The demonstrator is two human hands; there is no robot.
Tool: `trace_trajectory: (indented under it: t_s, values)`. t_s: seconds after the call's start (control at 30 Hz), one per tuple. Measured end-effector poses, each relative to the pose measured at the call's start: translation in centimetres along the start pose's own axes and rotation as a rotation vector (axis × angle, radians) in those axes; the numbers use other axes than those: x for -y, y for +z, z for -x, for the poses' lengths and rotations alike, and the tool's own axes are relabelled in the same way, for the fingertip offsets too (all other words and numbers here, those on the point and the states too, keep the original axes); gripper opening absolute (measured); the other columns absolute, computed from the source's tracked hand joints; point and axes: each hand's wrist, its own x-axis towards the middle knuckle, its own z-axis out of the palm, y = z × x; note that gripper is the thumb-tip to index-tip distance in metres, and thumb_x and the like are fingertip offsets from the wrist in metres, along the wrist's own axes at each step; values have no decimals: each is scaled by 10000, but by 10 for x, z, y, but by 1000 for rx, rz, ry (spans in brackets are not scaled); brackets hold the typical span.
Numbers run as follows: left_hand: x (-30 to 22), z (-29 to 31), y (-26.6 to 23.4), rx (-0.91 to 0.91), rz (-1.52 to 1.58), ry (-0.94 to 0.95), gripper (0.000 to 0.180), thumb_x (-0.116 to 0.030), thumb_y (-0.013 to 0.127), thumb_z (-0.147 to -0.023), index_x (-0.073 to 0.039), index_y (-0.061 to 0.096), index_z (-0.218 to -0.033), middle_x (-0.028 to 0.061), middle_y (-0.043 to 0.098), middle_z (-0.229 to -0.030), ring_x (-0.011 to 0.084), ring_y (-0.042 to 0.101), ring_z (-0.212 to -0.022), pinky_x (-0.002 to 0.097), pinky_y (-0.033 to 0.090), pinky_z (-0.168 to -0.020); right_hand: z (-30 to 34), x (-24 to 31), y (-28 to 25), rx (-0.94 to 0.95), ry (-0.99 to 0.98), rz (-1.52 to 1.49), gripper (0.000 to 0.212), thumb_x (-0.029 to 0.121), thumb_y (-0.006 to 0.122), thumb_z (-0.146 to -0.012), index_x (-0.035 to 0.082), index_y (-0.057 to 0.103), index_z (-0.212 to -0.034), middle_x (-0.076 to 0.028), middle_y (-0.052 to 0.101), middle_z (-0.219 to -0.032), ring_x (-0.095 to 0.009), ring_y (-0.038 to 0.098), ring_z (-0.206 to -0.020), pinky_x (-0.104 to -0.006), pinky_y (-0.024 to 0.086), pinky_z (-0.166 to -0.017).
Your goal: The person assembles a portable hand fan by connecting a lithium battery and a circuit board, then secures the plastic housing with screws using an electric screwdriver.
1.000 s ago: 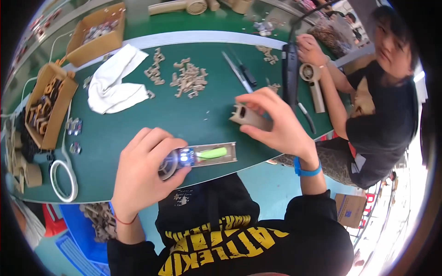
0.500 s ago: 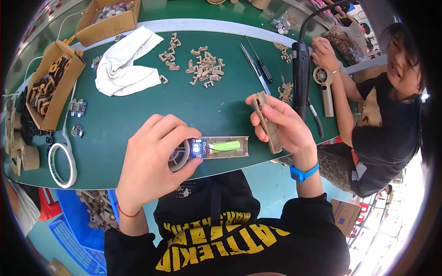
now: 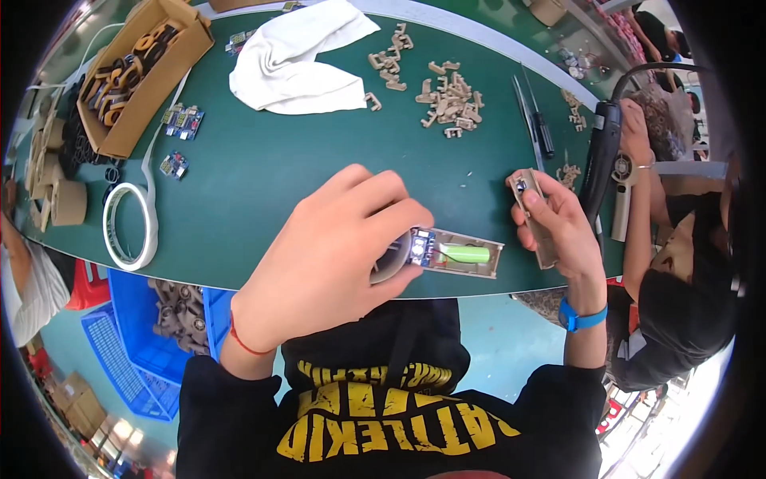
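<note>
My left hand (image 3: 343, 239) is closed round the round head of a small beige handheld fan (image 3: 389, 265) at the table's front edge. The fan's handle (image 3: 471, 270) lies open, pointing right. Inside it, a blue circuit board (image 3: 422, 247) with a bright white glare sits beside the fan head, and a green battery (image 3: 465, 254) lies further along, with thin wires nearby. My right hand (image 3: 562, 227) grips a long beige handle cover (image 3: 540, 231), held upright and slightly tilted, apart from the fan. The fingertips of my left hand partly hide the fan head.
Small beige clips (image 3: 455, 104) lie beyond my hands, near a white cloth (image 3: 295, 64). Tweezers (image 3: 527, 120), a screwdriver (image 3: 542, 132) and a black electric screwdriver (image 3: 600, 160) are rightward. Leftward are a tape roll (image 3: 132, 255), circuit boards (image 3: 183, 121) and a cardboard box (image 3: 171, 72). A co-worker's arm (image 3: 642, 207) rests at right.
The view has swung, so the table's contents sit further right and higher. Both hands keep their holds on the fan and the cover. The co-worker's head has dipped.
</note>
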Motion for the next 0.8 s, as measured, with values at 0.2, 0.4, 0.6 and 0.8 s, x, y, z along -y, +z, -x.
trace_trajectory:
  t_s: [0.2, 0.4, 0.6, 0.8]
  values:
    - [-2, 1, -3, -11, -3, 22, 371, -94, 805, -584, -125, 659, -923, 25, 566, -848, 240, 535, -764, 332, 465, -651, 0, 3, -3, -62, -43, 57, 302, 225, 554, -977, 29, 531, -1206, -8, 574, -754, -52, 509, -537, -177, 390, -472]
    - [0, -1, -2, -17, -37, 46, 385, -92, 808, -576, -120, 655, -928, 30, 567, -847, 244, 537, -763, 337, 464, -652, -3, 5, -6, -59, -46, 12, 309, 235, 552, -980, 34, 534, -1214, -9, 583, -756, -48, 515, -538, -174, 399, -473]
    - [-2, -1, -2, -2, -28, 40, 388, -89, 809, -574, -115, 653, -928, 30, 576, -858, 245, 544, -765, 335, 465, -653, 9, 23, 4, -121, 17, 240, 340, 284, 492, -1008, 53, 526, -1256, -6, 587, -704, -50, 531, -525, -180, 410, -464]
    - [-4, -2, 0, -6, -13, 32, 406, -69, 806, -568, -108, 654, -943, 38, 597, -904, 252, 566, -805, 337, 476, -680, 12, 14, -2, -203, -24, 345, 331, 236, 468, -1011, 59, 497, -1289, -9, 581, -731, -48, 512, -518, -179, 391, -453]
